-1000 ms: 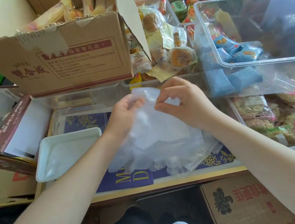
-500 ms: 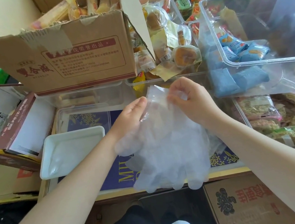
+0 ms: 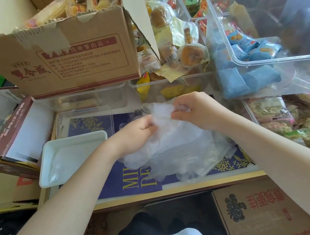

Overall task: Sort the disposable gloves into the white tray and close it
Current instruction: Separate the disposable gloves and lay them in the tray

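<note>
- Tray (image 3: 49, 179), the white one, sits at the left edge of the table with what looks like some clear plastic already inside; no lid spotted for sure.
- Left hand (image 3: 134, 136) is just right of the tray, fingers curled and pinching the gloves (image 3: 177, 148), a floppy see-through bunch draped over the purple mat (image 3: 134, 180).
- Right hand (image 3: 196, 111) pinches the top edge of the same bunch.
- Probably best to flatten and fold the bunch first, then slide it left in one go so nothing hangs over the rim before closing.
</note>
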